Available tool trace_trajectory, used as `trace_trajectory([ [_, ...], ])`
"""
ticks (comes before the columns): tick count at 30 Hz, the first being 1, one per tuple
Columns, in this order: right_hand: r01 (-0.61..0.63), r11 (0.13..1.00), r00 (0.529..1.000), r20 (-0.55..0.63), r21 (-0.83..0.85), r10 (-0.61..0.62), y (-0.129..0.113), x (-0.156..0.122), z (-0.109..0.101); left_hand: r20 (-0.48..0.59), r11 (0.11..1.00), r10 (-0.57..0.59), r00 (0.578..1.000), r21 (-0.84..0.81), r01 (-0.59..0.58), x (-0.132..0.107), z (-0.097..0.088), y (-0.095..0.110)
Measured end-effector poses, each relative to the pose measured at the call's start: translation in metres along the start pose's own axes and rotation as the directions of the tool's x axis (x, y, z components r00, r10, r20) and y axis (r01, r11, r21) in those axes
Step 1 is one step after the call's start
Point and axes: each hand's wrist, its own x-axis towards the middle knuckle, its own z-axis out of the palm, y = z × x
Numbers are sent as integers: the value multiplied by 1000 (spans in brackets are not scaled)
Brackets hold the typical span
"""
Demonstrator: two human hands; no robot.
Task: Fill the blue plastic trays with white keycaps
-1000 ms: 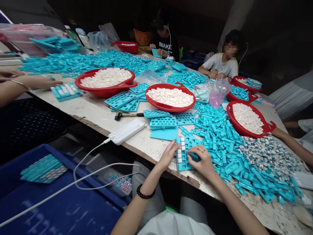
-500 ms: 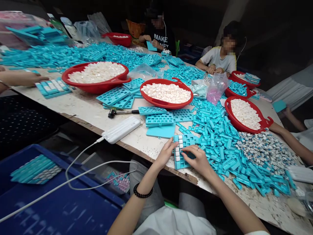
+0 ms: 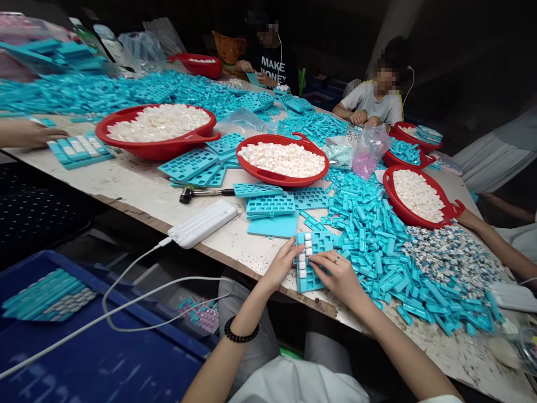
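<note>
A blue panel [image 3: 309, 281] with rows of rectangular openings lies at the table's near edge in front of me. White square caps [image 3: 302, 266] fill part of its left side in two short columns. My left hand [image 3: 280, 267] grips the panel's left edge, its thumb resting by the caps. Over the panel, my right hand [image 3: 340, 275] has thumb and forefinger pinched together beside the caps. Whatever those fingertips hold is hidden or too small to make out. A ring sits on one right finger.
Red bowls [image 3: 282, 179] of white pieces stand on the table, with stacked blue panels [image 3: 271, 205] nearby. Loose blue parts [image 3: 371, 235] are heaped right. A white power bank [image 3: 203, 224] and a hammer [image 3: 187, 195] lie left. Co-workers sit around; a blue crate [image 3: 100, 347] stands below.
My right fingertips have closed in on the panel, and the hand lies flatter. My left hand keeps its grip. The whole view has shifted slightly.
</note>
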Motion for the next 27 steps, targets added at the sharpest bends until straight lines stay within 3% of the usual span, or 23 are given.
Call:
trace_trajectory([
  [15,-88,994,995,38,-72,90,-1,4,1,-63,1000,-6,998,14,7,6,-4,-6],
  [21,-94,996,995,-24,-8,94,-7,5,-7,-95,999,-41,995,9,42,6,-5,-7],
  [24,-107,994,993,-47,4,107,-3,28,-17,-60,999,-43,997,21,44,3,-3,-2],
  [27,-168,984,986,-28,-64,167,15,81,-22,25,998,-8,1000,56,6,-1,2,6],
])
